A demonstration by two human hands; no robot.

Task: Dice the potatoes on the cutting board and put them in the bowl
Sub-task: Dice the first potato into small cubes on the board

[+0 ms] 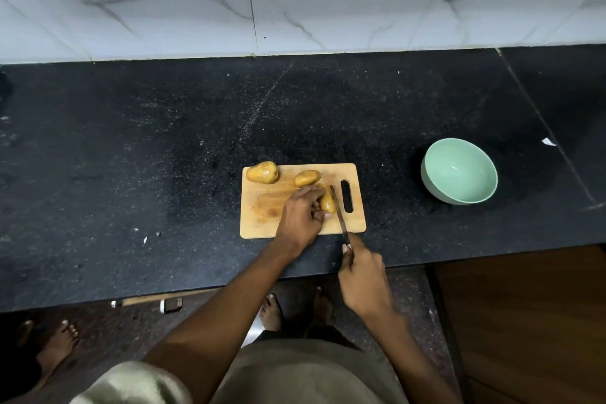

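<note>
On the wooden cutting board (pixel 262 207), three whole potatoes lie unpeeled. The largest potato (pixel 262 172) sits at the far left corner, a smaller potato (pixel 307 178) just to its right, both untouched. Next comes the left hand (pixel 300 216), its fingers curled over the third potato (pixel 327 202) and pinning it to the board. A potato is firm, fairly heavy and rounded, so it will likely want to roll; holding it from above with fingertips tucked back from the blade looks sensible. Once halved, the flat face should sit steady, though cut surfaces turn wet and slick. The knife (pixel 339 211) lies along that potato's right side, blade touching or almost touching it. The right hand (pixel 362 275) grasps the handle. Well apart to the right, the green bowl (pixel 459 170) stands empty on the black counter (pixel 131 157).
</note>
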